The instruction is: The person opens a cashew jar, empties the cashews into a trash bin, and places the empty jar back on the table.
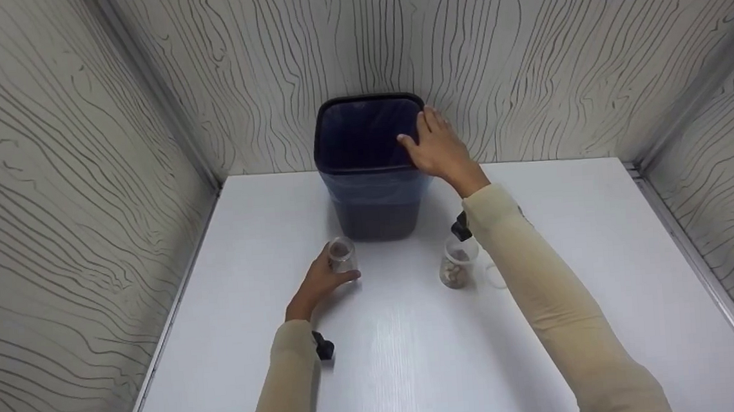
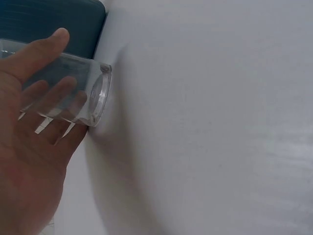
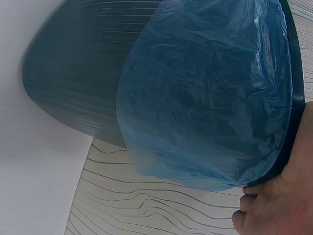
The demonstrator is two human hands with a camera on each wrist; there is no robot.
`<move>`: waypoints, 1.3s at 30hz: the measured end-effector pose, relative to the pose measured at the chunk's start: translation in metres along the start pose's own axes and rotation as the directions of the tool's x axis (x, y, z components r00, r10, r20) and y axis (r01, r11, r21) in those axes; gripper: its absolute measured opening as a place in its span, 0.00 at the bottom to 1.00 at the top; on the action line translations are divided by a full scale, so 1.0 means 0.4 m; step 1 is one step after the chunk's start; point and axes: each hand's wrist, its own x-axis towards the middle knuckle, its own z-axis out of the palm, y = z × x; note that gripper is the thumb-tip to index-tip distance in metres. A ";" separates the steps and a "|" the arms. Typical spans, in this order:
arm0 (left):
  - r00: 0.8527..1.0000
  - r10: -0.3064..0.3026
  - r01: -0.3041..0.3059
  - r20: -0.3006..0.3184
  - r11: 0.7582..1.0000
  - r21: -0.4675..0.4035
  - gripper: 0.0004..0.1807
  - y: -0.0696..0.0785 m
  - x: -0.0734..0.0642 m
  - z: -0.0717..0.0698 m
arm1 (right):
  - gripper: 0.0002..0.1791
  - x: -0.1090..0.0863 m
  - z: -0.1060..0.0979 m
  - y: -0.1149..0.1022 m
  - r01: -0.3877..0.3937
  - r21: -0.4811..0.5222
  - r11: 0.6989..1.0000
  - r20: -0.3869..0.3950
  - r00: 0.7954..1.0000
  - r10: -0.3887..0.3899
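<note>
My left hand (image 1: 318,284) has its thumb and fingers round a clear empty-looking jar (image 1: 345,265), just in front of a dark blue trash can (image 1: 378,221). The left wrist view shows the jar's round base (image 2: 100,95) pointing away from the palm. At the can's right rim my right hand (image 1: 442,152) holds on, thumb on the inner side and the other fingers outside. A thin blue bag (image 3: 200,98) lines the can, folded over its rim and hanging down the outer wall.
A second clear jar (image 1: 454,273), part-filled with small pale pieces, stands on the white table (image 1: 390,359) near my right forearm. Beside it lies a pale ring-shaped lid (image 1: 493,277), partly hidden by the sleeve. Wood-patterned panels (image 1: 525,59) enclose the table's back and sides.
</note>
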 end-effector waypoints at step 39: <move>0.997 0.080 -0.080 -0.009 0.996 0.037 0.48 0.058 -0.002 -0.024 | 0.37 -0.012 -0.002 -0.005 0.007 0.059 0.998 -0.208 0.978 0.005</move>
